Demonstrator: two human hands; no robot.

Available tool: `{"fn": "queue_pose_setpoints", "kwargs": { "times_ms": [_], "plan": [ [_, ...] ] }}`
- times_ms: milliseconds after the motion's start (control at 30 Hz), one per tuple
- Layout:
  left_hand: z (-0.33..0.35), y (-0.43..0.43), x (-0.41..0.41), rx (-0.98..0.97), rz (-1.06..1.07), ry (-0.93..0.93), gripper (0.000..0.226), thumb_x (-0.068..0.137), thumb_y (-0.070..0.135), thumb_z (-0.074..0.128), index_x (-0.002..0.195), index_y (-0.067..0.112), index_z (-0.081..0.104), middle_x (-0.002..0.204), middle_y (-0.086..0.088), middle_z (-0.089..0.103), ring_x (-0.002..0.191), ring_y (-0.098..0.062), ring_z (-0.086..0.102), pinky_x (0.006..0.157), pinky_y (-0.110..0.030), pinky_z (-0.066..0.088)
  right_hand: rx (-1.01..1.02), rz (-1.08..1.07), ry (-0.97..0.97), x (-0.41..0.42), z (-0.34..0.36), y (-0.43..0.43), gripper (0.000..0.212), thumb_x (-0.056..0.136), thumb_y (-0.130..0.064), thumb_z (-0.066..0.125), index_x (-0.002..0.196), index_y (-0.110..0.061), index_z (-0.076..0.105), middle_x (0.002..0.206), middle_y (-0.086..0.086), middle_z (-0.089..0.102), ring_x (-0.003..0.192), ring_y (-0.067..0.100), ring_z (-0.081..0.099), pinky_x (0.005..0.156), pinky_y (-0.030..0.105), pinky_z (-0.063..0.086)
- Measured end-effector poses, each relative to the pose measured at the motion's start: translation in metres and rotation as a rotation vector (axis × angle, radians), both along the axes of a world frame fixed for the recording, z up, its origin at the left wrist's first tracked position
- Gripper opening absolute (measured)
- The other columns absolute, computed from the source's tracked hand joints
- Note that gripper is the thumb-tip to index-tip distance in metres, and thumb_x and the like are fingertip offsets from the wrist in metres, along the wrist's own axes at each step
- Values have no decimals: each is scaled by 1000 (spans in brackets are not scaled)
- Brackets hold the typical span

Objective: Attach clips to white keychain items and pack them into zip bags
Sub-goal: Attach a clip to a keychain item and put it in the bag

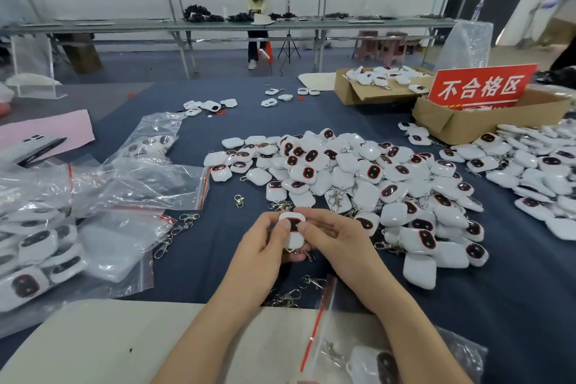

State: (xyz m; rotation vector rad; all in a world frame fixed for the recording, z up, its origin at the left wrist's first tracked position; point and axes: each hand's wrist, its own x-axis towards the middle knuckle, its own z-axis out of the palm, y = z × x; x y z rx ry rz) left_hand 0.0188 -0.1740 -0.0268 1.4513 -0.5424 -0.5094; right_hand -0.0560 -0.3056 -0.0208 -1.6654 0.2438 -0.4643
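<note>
- Progress is looking partial: filled zip bags (37, 259) are lying at our left, a big heap (358, 184) of keychains waiting ahead.
- We are pinching one white keychain (293, 232) between left hand (265, 241) and right hand (325, 237), clip (308, 255) dangling beneath.

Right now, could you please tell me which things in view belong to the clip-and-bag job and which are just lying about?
Job: held keychain, pinched by left hand and right hand; keychain pile; loose clips; zip bags.
Lying about: pink paper; phone; tripod; stools.
</note>
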Motion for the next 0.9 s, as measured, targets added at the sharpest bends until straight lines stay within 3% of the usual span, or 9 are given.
{"fn": "queue_pose_setpoints", "kwargs": {
  "times_ms": [133, 333, 600, 733, 900],
  "plan": [
    [1, 2, -1, -10, -20, -11, 22, 108, 20, 44, 113, 16, 65, 99, -6, 77, 91, -22, 76, 81, -30, 60, 12, -7, 1, -2, 2, 1, 34, 96, -15, 65, 101, -47, 76, 101, -7, 77, 84, 21, 72, 83, 29, 60],
    [1, 2, -1, -8, -15, -28, 21, 108, 20, 47, 113, 18, 67, 99, -5, 77, 89, -22, 76, 79, -28, 61, 27, -2, -10, -3, 6, 2, 35, 96, -12, 64, 98, -45, 77, 96, -6, 78, 70, 10, 67, 75, 20, 56],
    [3, 0, -1, 4, -23, 6, 24, 108, 19, 44, 116, 18, 67, 100, -2, 77, 87, -21, 76, 78, -26, 59, 57, -47, -7, -1, 7, 4, 27, 93, -8, 65, 96, -32, 79, 93, -4, 78, 66, 10, 67, 67, 19, 54],
    [5, 1, -3, 12, -66, 1, 25, 108, 12, 46, 122, 20, 65, 102, -4, 76, 88, -15, 74, 80, -24, 58, 70, -80, -8, -1, 5, 3, 25, 92, -11, 67, 93, -34, 78, 93, -6, 78, 83, 24, 72, 71, 16, 54],
    [6, 2, -3, 61, -55, -56, 33, 104, 1, 48, 123, 23, 63, 96, -4, 76, 86, -14, 72, 83, -26, 58, 74, -36, -32, -2, 9, 5, 37, 95, -10, 65, 91, -45, 78, 95, -7, 78, 87, 9, 73, 74, 14, 53]
  ]
}}
